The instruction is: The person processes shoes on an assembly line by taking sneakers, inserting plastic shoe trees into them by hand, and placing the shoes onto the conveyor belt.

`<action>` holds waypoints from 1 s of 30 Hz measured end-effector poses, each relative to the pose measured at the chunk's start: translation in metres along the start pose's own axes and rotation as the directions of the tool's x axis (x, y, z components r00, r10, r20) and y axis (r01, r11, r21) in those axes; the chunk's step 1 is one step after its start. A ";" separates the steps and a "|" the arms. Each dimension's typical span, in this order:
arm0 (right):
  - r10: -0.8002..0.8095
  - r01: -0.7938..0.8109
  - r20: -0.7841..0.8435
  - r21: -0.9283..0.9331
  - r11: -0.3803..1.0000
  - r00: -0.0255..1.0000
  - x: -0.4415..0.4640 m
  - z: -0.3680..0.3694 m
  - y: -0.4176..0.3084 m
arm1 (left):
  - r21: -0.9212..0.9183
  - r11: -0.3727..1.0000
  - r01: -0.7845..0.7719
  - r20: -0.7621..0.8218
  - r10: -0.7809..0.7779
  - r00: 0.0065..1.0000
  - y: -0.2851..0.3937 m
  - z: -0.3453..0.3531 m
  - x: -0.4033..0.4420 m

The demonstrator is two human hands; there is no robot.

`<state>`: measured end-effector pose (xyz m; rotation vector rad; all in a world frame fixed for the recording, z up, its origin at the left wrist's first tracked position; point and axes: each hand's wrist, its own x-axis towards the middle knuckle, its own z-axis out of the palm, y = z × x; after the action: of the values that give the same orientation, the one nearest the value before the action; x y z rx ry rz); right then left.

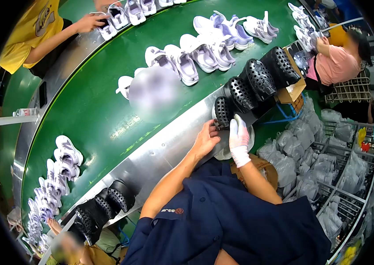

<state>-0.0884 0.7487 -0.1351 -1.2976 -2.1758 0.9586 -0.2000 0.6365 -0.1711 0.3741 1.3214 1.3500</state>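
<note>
My bare left hand (207,138) has its fingers curled against the near end of a black perforated clog-shaped form (223,112). My right hand (239,138), in a white glove with a pinkish palm, is beside the same form, fingers stretched out and pointing up along its right side. What lies under the right palm is hidden. Behind this form, more black perforated forms (241,93) stand in a row along the metal ledge (162,148). Beyond them, pale lilac and white sneakers (182,64) sit on the green conveyor belt (103,110).
More sneakers (65,157) and black forms (100,205) are at the lower left. A person in yellow (41,35) handles shoes across the belt; a person in pink (335,64) sits at right. A wire rack (346,198) holds grey plastic-wrapped bundles (301,137). A blurred patch covers part of the belt.
</note>
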 end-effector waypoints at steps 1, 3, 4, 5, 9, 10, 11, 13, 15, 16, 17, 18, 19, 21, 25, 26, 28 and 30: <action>-0.076 0.074 -0.016 -0.080 0.994 0.997 -0.004 -0.007 -0.011 | -0.051 0.998 -0.040 0.000 0.040 0.999 -0.005 0.004 0.006; -0.196 0.192 0.006 -0.250 0.949 0.981 -0.007 -0.018 -0.026 | -0.058 0.997 -0.052 0.022 0.054 0.998 -0.007 0.009 0.014; -0.233 0.230 0.032 -0.326 0.917 0.972 -0.007 -0.021 -0.031 | -0.066 0.995 -0.069 0.040 0.072 0.997 -0.003 0.011 0.015; -0.236 0.237 0.048 -0.366 0.900 0.971 -0.007 -0.021 -0.030 | -0.086 0.995 -0.054 0.029 0.056 0.998 -0.001 0.011 0.012; -0.392 0.373 0.036 -0.396 0.839 0.919 -0.010 -0.035 -0.041 | 0.711 0.689 -0.138 -0.277 0.455 0.846 0.026 -0.032 -0.012; -0.410 0.388 0.017 -0.359 0.849 0.912 -0.013 -0.040 -0.048 | 0.840 0.519 -0.160 -0.307 0.696 0.649 0.042 -0.046 -0.020; -0.436 0.419 0.021 -0.320 0.849 0.900 -0.015 -0.045 -0.052 | 0.925 0.377 -0.055 -0.280 0.770 0.574 0.062 -0.065 -0.023; -0.469 0.456 0.004 -0.245 0.856 0.883 -0.016 -0.055 -0.060 | 0.955 0.259 0.144 -0.295 0.774 0.561 0.088 -0.093 -0.021; -0.429 0.414 -0.005 -0.251 0.875 0.903 -0.020 -0.062 -0.065 | 0.909 0.210 0.361 -0.410 0.618 0.671 0.104 -0.096 -0.016; -0.400 0.387 -0.008 -0.237 0.891 0.916 -0.023 -0.065 -0.066 | 0.880 0.203 0.429 -0.470 0.495 0.731 0.108 -0.100 -0.011; -0.363 0.352 -0.005 -0.235 0.906 0.932 -0.024 -0.065 -0.063 | 0.887 0.207 0.413 -0.459 0.493 0.739 0.107 -0.107 -0.001; -0.329 0.317 0.002 -0.277 0.907 0.944 -0.023 -0.066 -0.060 | 0.865 0.210 0.457 -0.501 0.431 0.751 0.103 -0.115 0.008; -0.311 0.296 0.002 -0.311 0.903 0.950 -0.022 -0.065 -0.054 | 0.838 0.206 0.505 -0.545 0.368 0.754 0.104 -0.124 0.014; -0.290 0.274 0.004 -0.342 0.899 0.957 -0.021 -0.064 -0.049 | 0.861 0.205 0.466 -0.509 0.327 0.796 0.112 -0.147 0.020; -0.265 0.254 0.031 -0.402 0.879 0.964 -0.011 -0.059 -0.039 | 0.945 0.131 0.300 -0.325 0.465 0.823 0.131 -0.130 -0.036; -0.260 0.256 0.051 -0.424 0.869 0.964 -0.009 -0.058 -0.036 | 0.958 0.135 0.253 -0.286 0.426 0.858 0.131 -0.116 -0.058; -0.290 0.289 0.066 -0.447 0.847 0.955 -0.006 -0.054 -0.031 | 0.962 0.080 0.261 -0.270 0.421 0.866 0.107 -0.080 -0.101; -0.236 0.263 0.118 -0.478 0.838 0.965 -0.004 -0.045 -0.025 | 0.962 0.093 0.255 -0.271 0.369 0.889 0.065 -0.057 -0.128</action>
<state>-0.0716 0.7517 -0.0864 -1.1485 -2.6611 0.3452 -0.2404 0.5217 -0.0766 1.1130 2.6242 0.2470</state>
